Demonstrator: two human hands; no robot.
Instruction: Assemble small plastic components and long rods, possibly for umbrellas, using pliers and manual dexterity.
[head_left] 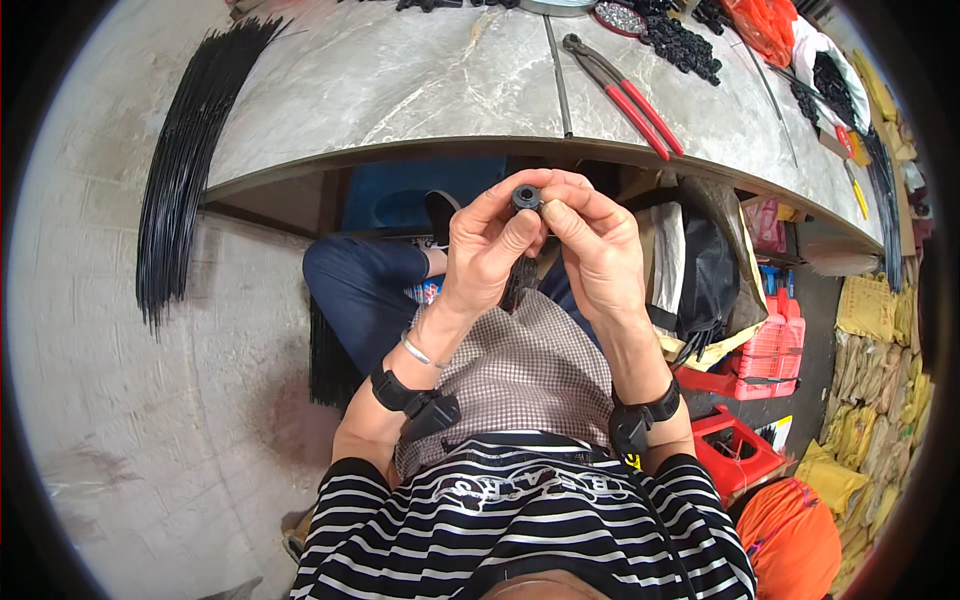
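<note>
Between my two hands, above my lap and just short of the table's near edge, is a small black ring-shaped part (526, 198) with a round hole facing up. My left hand (492, 240) pinches it from the left with thumb and fingers. From the other side, my right hand (594, 232) grips it, thumb tip against its edge. What the fingers do beneath the part is hidden. Beyond my hands, red-handled pincers (622, 96) lie on the grey marbled table (420, 90).
A bundle of long black rods (195, 160) hangs over the table's left end. Small black parts (680, 45) are heaped at the far right, beside a red dish (620, 18) of metal bits. To my right are an open sack (705, 270), a red stool (735, 445) and yellow bags (865, 310).
</note>
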